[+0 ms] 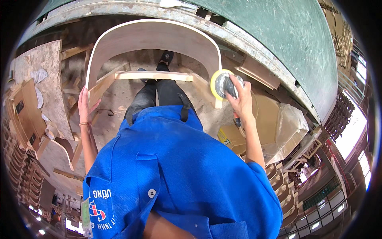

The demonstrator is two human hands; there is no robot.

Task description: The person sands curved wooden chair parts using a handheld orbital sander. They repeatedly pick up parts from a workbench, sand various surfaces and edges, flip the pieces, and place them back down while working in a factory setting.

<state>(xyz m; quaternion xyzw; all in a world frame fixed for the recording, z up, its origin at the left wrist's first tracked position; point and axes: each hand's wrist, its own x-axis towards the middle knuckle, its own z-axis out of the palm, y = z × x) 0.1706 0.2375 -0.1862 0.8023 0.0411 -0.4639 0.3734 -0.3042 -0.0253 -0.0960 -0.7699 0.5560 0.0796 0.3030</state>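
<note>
Plywood curves pale, sander at edge.

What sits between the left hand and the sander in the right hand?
In the head view, the curved plywood chair shell arches between the left hand and the sander in the right hand, with a wooden crossbar and the person's dark-trousered legs beneath.

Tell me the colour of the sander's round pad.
Yellow: the sander's pad, seen in the head view.

Smooth, probably matt plywood chair shell
</note>
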